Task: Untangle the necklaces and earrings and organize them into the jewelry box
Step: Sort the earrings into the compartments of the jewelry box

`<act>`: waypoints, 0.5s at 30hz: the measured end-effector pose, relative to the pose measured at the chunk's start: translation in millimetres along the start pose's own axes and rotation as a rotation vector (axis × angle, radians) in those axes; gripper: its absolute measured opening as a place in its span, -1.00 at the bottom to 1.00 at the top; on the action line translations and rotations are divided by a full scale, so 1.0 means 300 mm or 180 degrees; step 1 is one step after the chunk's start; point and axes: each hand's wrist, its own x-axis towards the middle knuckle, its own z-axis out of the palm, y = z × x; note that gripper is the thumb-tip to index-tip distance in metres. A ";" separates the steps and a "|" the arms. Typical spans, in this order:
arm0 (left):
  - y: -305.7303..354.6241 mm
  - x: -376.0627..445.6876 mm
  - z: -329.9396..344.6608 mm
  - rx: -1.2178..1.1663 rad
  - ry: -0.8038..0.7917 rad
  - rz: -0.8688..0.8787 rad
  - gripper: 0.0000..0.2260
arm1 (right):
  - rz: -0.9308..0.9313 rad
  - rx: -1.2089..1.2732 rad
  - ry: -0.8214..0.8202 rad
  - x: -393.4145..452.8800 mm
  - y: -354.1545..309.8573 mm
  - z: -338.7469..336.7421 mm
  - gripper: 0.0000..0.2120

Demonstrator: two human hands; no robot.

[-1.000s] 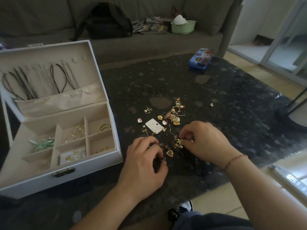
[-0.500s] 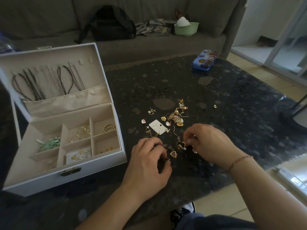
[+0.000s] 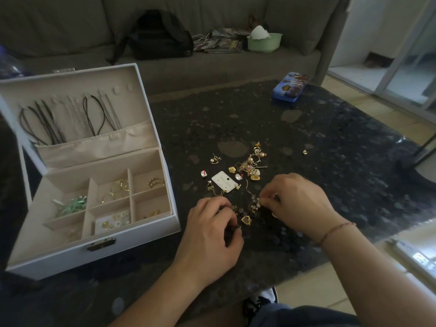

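- The left hand (image 3: 210, 234) rests on the dark speckled table (image 3: 330, 161), fingers curled and pinching one end of a small tangle of earrings (image 3: 250, 210).
- The right hand (image 3: 298, 204) pinches the other end of that tangle between thumb and fingertips; a thin bracelet (image 3: 335, 231) circles its wrist.
- The tangle lies between the two hands, near the table's near edge, with a gold piece (image 3: 245, 220) at its near side.
- Just beyond the hands lie a white earring card (image 3: 224, 181) and a loose heap of gold earrings (image 3: 251, 165); one small gold piece (image 3: 304, 152) sits apart to the right.
- The white jewelry box (image 3: 132, 241) stands open at the left of the table. Its lid holds dark cord necklaces (image 3: 47, 123) hung above a fabric pocket.
- The box's compartments hold gold hoops (image 3: 120, 186), a gold cuff (image 3: 155, 182), a green piece (image 3: 74, 204) and a card of studs (image 3: 113, 220).
- A blue tin (image 3: 290, 87) lies at the far right of the table.
- Beyond, a sofa (image 3: 236, 64) carries a black backpack (image 3: 160, 36) and a green bowl (image 3: 264, 42).
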 end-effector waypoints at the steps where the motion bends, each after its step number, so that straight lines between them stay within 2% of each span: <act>1: 0.002 0.001 -0.002 -0.0028 0.0029 -0.0012 -0.86 | 0.0045 0.0122 0.0059 0.000 0.008 -0.004 -0.85; 6: 0.045 0.033 -0.019 -0.0343 0.0346 -0.0051 -0.76 | 0.0053 0.0892 0.0480 -0.021 0.039 -0.048 -0.91; 8: 0.091 0.080 -0.023 -0.0647 0.0139 -0.0099 -0.64 | 0.0101 0.1239 0.0330 -0.033 0.036 -0.071 -0.91; 10: 0.141 0.142 -0.021 -0.1146 -0.0243 -0.0403 -0.54 | 0.0252 0.1776 -0.0013 -0.040 0.032 -0.090 -0.86; 12: 0.172 0.196 -0.007 -0.1572 -0.0443 -0.0712 -0.55 | 0.0396 0.2280 -0.0219 -0.046 0.033 -0.102 -0.83; 15: 0.189 0.231 0.017 -0.2096 -0.0417 -0.0959 -0.64 | 0.0604 0.2789 -0.0207 -0.050 0.040 -0.106 -0.84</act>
